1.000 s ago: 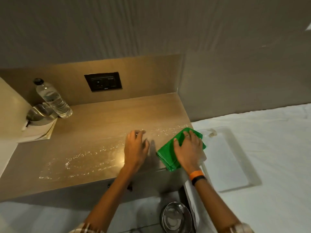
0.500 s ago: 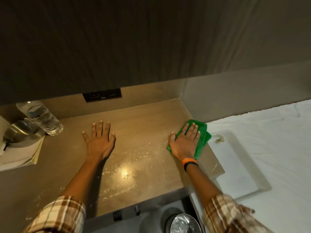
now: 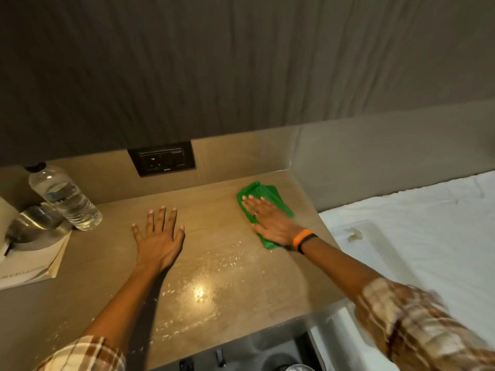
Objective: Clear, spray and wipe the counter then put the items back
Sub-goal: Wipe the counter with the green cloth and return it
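A folded green cloth (image 3: 263, 192) lies on the tan counter (image 3: 219, 287) near its back right corner. My right hand (image 3: 270, 219) presses flat on the cloth with straight fingers. My left hand (image 3: 158, 238) rests flat on the counter's middle, fingers spread, holding nothing. Spray droplets glisten on the counter in front of both hands, around a bright light reflection.
A clear water bottle (image 3: 64, 198) stands at the back left beside a metal bowl (image 3: 34, 223) that sits on a booklet (image 3: 29, 263). A black socket panel (image 3: 162, 162) is on the backsplash. A white bed (image 3: 428, 223) with a white tray (image 3: 375, 253) lies to the right.
My right hand has pushed the green cloth from the counter's front right edge toward the back right corner. My left hand shifted left and back, flat on the counter.
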